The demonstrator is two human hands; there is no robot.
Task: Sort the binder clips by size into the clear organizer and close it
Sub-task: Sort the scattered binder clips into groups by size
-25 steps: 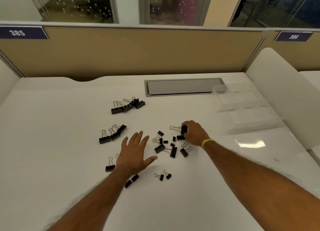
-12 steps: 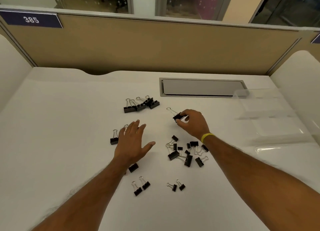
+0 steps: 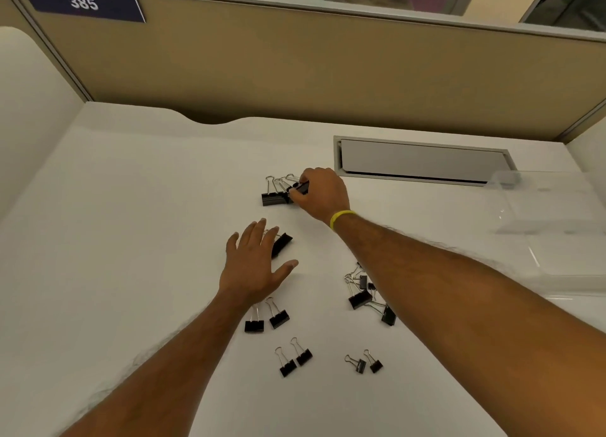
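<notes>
The white tabletop [image 3: 131,239] carried the clear plastic organizer [image 3: 557,207] at 3 o'clock. At centre, the left hand [image 3: 252,269] was spread flat, its grip wide and holding nothing. At 12 o'clock, the right hand [image 3: 323,195] kept its grip pinched on a black metal binder clip [image 3: 303,187], touching a row of larger black clips [image 3: 273,198].
</notes>
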